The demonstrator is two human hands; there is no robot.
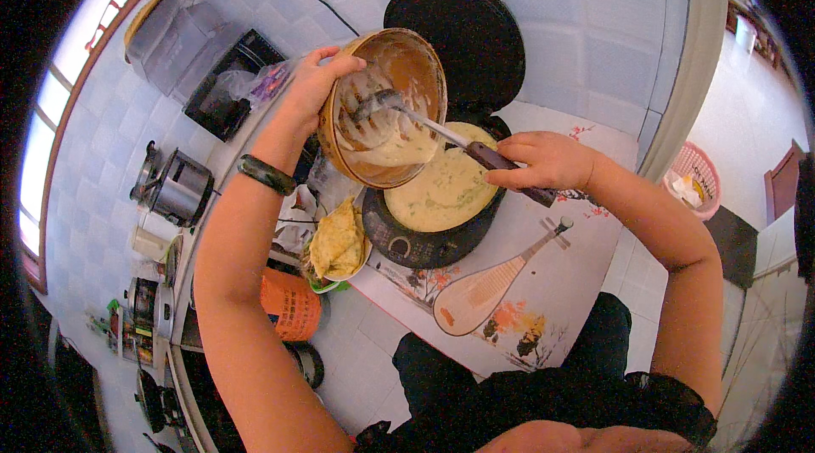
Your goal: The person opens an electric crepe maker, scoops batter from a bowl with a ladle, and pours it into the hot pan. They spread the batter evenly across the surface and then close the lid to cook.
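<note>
My left hand [318, 87] grips the rim of a brown bowl [382, 176], which is tilted over a round electric griddle [407, 250]. Pale batter coats the bowl's inside and pools at its lower side. My right hand [547, 160] is closed on the dark handle of a ladle [439, 129], whose head rests inside the bowl. A layer of batter with green flecks [446, 195] covers much of the griddle plate. The griddle's black lid [461, 39] stands raised against the wall. Left of the griddle, folded cooked pancakes [337, 239] lie on a dish.
The griddle stands on a table with a printed cover [407, 319] showing a lute. An orange bucket [290, 305] is below the pancakes. A counter on the left holds a metal pot [183, 187] and a black appliance [232, 87]. A pink basket [703, 173] stands at right.
</note>
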